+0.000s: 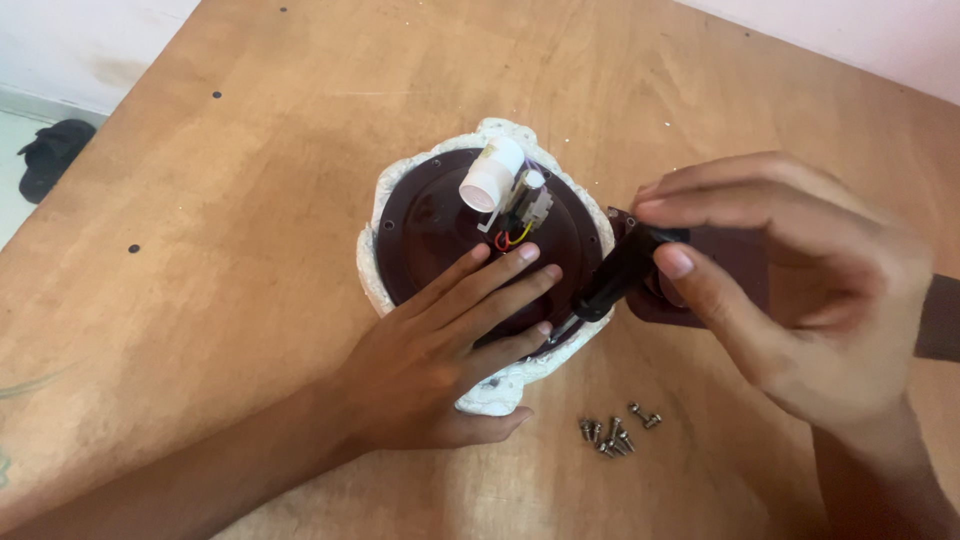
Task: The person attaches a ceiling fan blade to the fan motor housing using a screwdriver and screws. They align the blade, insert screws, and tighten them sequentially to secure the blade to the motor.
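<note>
Currently, I read the scene as follows.
Left hand (440, 365): flat and spread on the base (450, 225), gripping nothing.
Right hand (800, 290): fingers pinched on the black tool (615, 280) at the base's right edge.
Base: dark round plate in a white shell (385, 270), mid-table (250, 150).
Screws (615, 432): loose, near the base's front.

The right hand (790, 290) covers most of the dark maroon handle (720, 262). Under the left hand (450, 350), part of the dark round base (440, 215) is hidden. Below both hands, the small screws (615, 432) blur together, uncountable.
</note>
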